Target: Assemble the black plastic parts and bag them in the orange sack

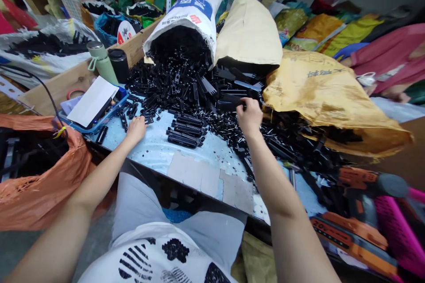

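My left hand point(137, 129) is on the blue tabletop, its fingers closed on a small black notched part point(148, 120). Farther right, my right hand point(249, 117) reaches into the heap, thumb and fingers pinched at the end of a flat black piece point(229, 105). Between my hands lies a neat row of several long black plastic pieces point(186, 130). Behind them spreads a big heap of small black parts point(166, 79). Small screw-like metal bits point(226, 126) are scattered beside my right hand.
A white sack point(199, 9), a cream sack point(249, 31) and a yellow sack point(325, 84) open onto the heap. At left are a blue tray point(113, 104), a green bottle point(105, 64) and an orange sack point(46, 185). An orange power drill point(357, 225) lies at right, near another person point(392, 57).
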The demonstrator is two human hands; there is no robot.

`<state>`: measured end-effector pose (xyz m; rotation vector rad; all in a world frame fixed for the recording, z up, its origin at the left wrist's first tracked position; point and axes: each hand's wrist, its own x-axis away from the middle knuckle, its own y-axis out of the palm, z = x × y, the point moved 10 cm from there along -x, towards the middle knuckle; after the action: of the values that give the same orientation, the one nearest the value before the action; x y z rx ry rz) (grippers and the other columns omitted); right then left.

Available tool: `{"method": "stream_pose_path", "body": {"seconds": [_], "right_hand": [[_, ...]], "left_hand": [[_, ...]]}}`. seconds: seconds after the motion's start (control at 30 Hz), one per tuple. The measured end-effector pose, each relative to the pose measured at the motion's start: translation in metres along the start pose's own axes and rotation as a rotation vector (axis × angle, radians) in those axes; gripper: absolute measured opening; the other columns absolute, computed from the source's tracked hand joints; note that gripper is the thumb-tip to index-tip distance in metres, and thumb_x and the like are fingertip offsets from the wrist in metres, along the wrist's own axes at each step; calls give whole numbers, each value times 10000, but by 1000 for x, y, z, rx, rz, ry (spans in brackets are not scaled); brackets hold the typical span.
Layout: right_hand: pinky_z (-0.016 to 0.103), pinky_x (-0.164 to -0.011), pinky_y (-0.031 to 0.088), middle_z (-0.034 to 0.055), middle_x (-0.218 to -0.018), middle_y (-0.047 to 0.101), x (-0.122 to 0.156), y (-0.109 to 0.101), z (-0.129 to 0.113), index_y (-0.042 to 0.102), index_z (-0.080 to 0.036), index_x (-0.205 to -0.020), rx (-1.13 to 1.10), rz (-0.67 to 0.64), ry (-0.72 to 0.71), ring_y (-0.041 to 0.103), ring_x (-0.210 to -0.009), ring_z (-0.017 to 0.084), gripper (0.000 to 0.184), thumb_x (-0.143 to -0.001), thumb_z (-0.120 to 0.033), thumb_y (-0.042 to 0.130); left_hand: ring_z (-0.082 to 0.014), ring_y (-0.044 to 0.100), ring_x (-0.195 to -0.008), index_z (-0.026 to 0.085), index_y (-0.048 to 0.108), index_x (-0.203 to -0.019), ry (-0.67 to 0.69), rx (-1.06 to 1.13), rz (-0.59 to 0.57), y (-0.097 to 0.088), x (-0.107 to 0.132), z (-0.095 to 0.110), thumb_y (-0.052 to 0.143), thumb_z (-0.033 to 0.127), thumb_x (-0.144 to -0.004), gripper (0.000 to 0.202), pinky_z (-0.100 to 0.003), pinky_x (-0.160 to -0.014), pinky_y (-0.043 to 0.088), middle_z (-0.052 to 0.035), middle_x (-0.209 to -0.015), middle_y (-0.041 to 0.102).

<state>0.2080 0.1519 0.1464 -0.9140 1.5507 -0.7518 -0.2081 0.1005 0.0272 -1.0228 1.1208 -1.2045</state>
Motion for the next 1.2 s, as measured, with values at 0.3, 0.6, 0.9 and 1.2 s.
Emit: {"method": "stream_pose_path", "body": {"seconds": [0.3, 0.6, 0.9, 1.2], "right_hand": [[298, -500, 379, 176, -1051, 526, 191, -15, -97, 575, -173, -1034, -48, -502, -321, 542, -635, 175, 263, -838, -144, 401], [306, -676, 450, 104, -1021, 570, 267, 1, -128, 518, -189, -1221, -205, -776, -650, 578, -855, 211, 396, -888, -403, 495], [421, -894, 437, 97, -1031, 614, 245, 15, -109, 444, -218, -1336, -687, -615, -366, 586, -901, 198, 455, -949, -434, 342], [272, -539, 506, 3, -760, 589, 231, 22, -102, 374, -224, -1397, -1287, -754, 52, 526, -506, 96, 541, -916, -471, 408]], "left_hand": [[-238, 578, -975, 124, 543, -1056, 243, 607, -124, 12, 93, 128, 494, 265, -847, 257, -373, -870, 464, -119, -1027, 607], [-151, 593, -742, 178, 547, -1046, 22, 919, -187, 34, 127, 118, 495, 271, -848, 225, -280, -684, 479, -33, -861, 620], [-82, 519, -559, 188, 564, -1197, 115, 1085, -149, 13, 140, 146, 455, 392, -901, 375, -217, -545, 457, -59, -927, 604], [-154, 585, -807, 184, 550, -1261, 269, 944, -53, -22, 153, 180, 489, 319, -897, 393, -277, -757, 494, -63, -906, 603]]}}
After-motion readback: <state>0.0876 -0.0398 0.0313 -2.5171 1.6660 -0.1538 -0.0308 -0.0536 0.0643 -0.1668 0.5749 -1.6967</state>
